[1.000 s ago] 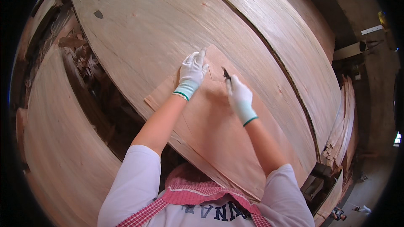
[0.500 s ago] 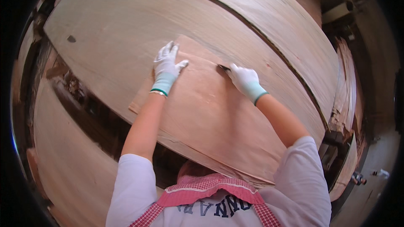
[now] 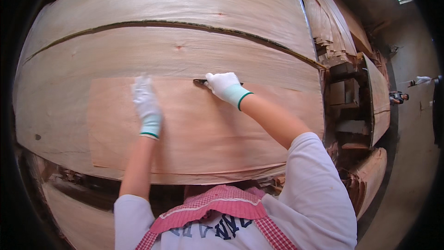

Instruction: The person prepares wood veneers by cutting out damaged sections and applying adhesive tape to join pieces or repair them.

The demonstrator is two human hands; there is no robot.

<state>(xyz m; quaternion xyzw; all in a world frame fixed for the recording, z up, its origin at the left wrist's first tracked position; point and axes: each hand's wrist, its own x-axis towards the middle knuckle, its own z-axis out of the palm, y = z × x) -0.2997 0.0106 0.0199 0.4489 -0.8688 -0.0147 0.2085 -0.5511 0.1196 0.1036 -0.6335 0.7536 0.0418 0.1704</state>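
Observation:
A thin, reddish wood veneer sheet (image 3: 194, 134) lies over a larger, paler veneer sheet (image 3: 120, 55) on the stack before me. My right hand (image 3: 225, 85), in a white glove with a pale green cuff, is closed around a dark knife (image 3: 199, 81). The knife's tip points left, close to the reddish sheet's far edge. To its left, my gloved left hand (image 3: 146, 102) rests on the same sheet with fingers stretched toward that far edge, slightly smeared by motion.
Beyond a dark gap (image 3: 152, 23), another pale sheet (image 3: 180, 2) lies on the far side. Ragged veneer stacks (image 3: 323, 23) stand at the far right, with wooden blocks (image 3: 344, 92) below them. A person (image 3: 397, 97) is in the distance on the right, over the grey floor (image 3: 407, 157).
The view has turned, so the sheets now lie nearly level across it. Both hands are now farther left in view. The knife is still in my right hand.

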